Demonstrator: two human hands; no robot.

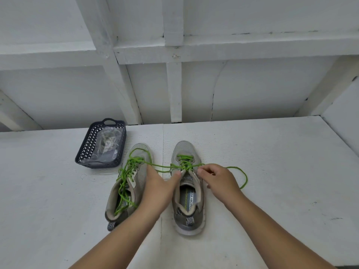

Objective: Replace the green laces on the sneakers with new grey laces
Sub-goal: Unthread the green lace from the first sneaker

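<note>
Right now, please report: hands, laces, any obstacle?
Left hand steadies right sneaker; right hand pinches its green lace. Grey laces bagged in basket. Nothing blocking.

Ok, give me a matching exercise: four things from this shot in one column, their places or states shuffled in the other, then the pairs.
Things
1. basket
2. left sneaker
3. right sneaker
4. clear packet

Places or states
A. lace loose, trailing down into its opening
B. lying inside the basket
C. both hands at its laces
D. at the far left, beyond the left sneaker

Pairs: 1-D, 2-A, 3-C, 4-B

On the right sneaker the left hand rests its thumb by the tongue, and the right hand pinches the green lace.
</note>
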